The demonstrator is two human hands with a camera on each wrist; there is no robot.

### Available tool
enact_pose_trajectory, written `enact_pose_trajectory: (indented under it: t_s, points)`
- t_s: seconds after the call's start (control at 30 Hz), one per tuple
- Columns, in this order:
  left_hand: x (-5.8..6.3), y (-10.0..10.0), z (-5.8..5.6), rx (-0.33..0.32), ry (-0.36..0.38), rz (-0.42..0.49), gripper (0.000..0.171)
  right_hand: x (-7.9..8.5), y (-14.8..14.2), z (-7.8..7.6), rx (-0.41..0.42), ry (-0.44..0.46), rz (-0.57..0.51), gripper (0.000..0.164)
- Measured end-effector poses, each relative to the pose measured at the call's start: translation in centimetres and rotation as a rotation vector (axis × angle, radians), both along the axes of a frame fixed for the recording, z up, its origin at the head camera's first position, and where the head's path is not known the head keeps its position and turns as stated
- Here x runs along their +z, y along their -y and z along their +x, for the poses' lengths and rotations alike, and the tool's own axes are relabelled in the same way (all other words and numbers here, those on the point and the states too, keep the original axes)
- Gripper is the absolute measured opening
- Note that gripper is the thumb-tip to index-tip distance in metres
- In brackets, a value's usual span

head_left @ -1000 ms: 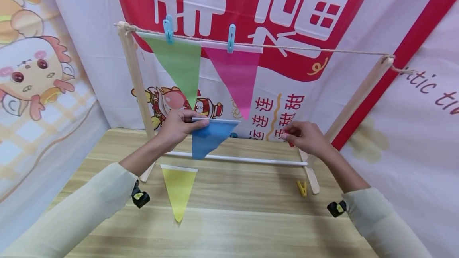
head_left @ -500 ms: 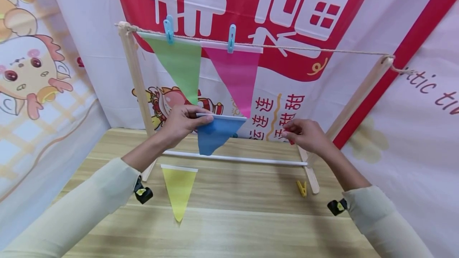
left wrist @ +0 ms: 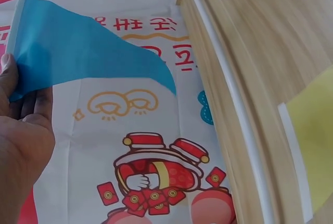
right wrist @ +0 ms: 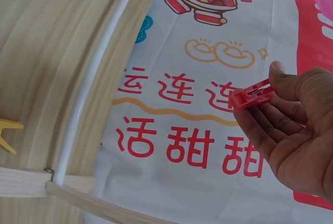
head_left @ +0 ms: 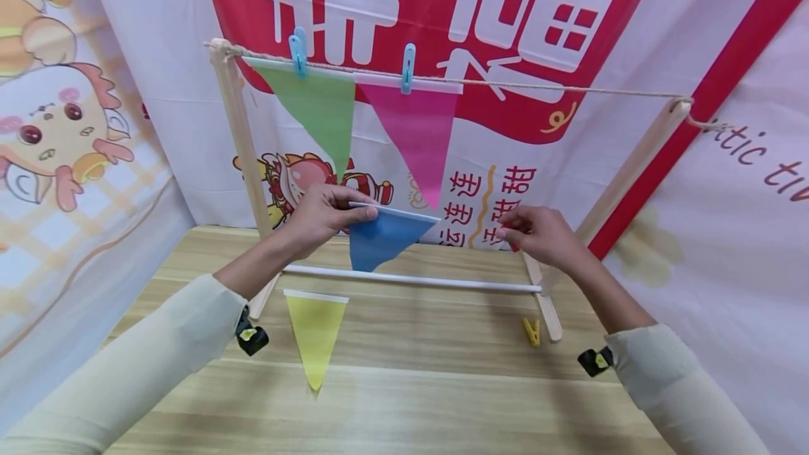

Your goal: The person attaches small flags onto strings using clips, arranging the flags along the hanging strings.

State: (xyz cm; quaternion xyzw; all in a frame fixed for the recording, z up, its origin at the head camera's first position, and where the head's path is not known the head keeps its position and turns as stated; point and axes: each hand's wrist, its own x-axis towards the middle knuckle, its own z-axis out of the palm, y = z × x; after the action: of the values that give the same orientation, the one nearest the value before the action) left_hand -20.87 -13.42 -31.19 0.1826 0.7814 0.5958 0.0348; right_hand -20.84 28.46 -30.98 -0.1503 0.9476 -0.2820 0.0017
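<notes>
My left hand (head_left: 325, 218) pinches a blue triangular pennant (head_left: 388, 236) by the left end of its white top strip. The pennant hangs in the air below the rope, its lower tip bent in the left wrist view. A red clothespin (right wrist: 252, 96) is held between the thumb and fingers of my right hand (head_left: 537, 234), to the right of the pennant. Above, a green pennant (head_left: 322, 107) and a pink pennant (head_left: 420, 128) hang from the rope (head_left: 537, 85), each with a light blue clothespin (head_left: 408, 69) on its top strip.
A yellow pennant (head_left: 316, 335) lies on the wooden table (head_left: 404, 406). Near the frame's right foot lies a yellow clothespin (head_left: 531, 333). Two wooden posts (head_left: 243, 139) carry the rope, and a white rod (head_left: 417, 279) joins them low down. A printed cloth hangs behind.
My left hand has moved slightly right and up with the blue pennant, whose right end now tilts down a little more. The right hand has stayed nearly in place with the red clothespin.
</notes>
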Motion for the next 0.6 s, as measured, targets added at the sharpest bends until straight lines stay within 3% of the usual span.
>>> enact_pose_trajectory:
  t_s: [0.23, 0.43, 0.6]
  points:
    - [1.2, -1.1, -0.4, 0.015, -0.003, 0.050, 0.032, 0.8, 0.2, -0.1, -0.014, 0.020, -0.007, 0.030]
    - [2.0, -1.9, -1.0, 0.073, 0.001, 0.035, 0.033, 1.6, 0.4, 0.0, -0.003, 0.017, -0.008, 0.031]
    - [2.9, -2.4, -1.4, 0.078, -0.017, 0.030, 0.033, 2.3, 0.5, -0.1, -0.005, -0.002, -0.004, 0.032]
